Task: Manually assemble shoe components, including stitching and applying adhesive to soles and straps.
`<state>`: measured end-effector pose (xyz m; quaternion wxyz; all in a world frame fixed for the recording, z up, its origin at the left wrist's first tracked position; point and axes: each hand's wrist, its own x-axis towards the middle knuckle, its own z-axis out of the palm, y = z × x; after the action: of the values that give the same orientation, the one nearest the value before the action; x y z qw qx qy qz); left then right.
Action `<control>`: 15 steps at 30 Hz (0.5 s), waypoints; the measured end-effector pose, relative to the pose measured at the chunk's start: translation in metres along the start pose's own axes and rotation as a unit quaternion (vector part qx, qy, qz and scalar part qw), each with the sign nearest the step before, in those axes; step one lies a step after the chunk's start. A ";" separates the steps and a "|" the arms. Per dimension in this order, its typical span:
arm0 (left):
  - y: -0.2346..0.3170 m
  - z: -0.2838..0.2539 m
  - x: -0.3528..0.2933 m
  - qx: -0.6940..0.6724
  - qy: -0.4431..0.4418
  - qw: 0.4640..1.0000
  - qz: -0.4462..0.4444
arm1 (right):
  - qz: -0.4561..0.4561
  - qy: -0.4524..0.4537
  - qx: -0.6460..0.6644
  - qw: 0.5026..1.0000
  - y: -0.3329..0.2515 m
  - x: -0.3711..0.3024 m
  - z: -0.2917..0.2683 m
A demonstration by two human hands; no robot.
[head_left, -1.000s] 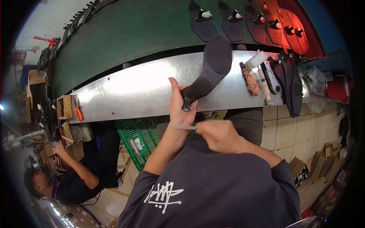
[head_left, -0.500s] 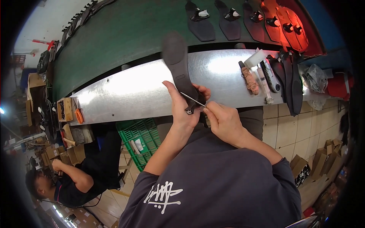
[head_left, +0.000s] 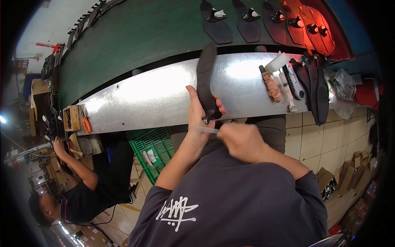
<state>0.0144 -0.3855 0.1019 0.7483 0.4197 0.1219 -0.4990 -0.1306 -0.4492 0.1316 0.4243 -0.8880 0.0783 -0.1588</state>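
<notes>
My left hand (head_left: 199,117) is wrapped round the lower end of a dark sandal sole (head_left: 205,78), with its thumb and fingertips showing on either side. The sole stands up from the hand over the metal bench edge, turned partly edge-on. A small black strap piece (head_left: 209,117) sits at its lower end. In my closed right hand (head_left: 243,140) is a thin metal rod tool (head_left: 205,129), smeared by motion. Its shaft points left, below the sole and in front of my left wrist. The tool's handle is hidden in my fist.
Several soles with black straps (head_left: 217,31) lie on the green belt (head_left: 156,33) beyond the metal bench (head_left: 152,94). Right on the bench are a wrapped tool (head_left: 270,87), a cutter (head_left: 293,84) and dark soles (head_left: 317,94). A green crate (head_left: 154,150) and a co-worker (head_left: 80,181) are at left.
The rod tool has come down off the sole's lower end to below it. The sole has tilted right and turned more edge-on. The co-worker's arm has reached toward the bench.
</notes>
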 end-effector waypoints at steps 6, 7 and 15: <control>0.010 0.014 -0.010 -0.001 -0.028 0.999 -0.030 | 0.008 0.119 0.073 0.990 0.016 0.006 -0.003; 0.009 0.010 -0.014 -0.001 -0.030 0.999 -0.028 | 0.006 0.120 0.073 0.990 0.011 0.011 -0.008; -0.007 0.001 -0.023 0.094 -0.052 0.994 0.027 | 0.027 0.076 0.145 0.986 0.011 0.033 -0.014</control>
<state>-0.0026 -0.3726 0.1122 0.7244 0.4648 0.0242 -0.5085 -0.1052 -0.4756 0.1384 0.5458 -0.7997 0.1104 -0.2244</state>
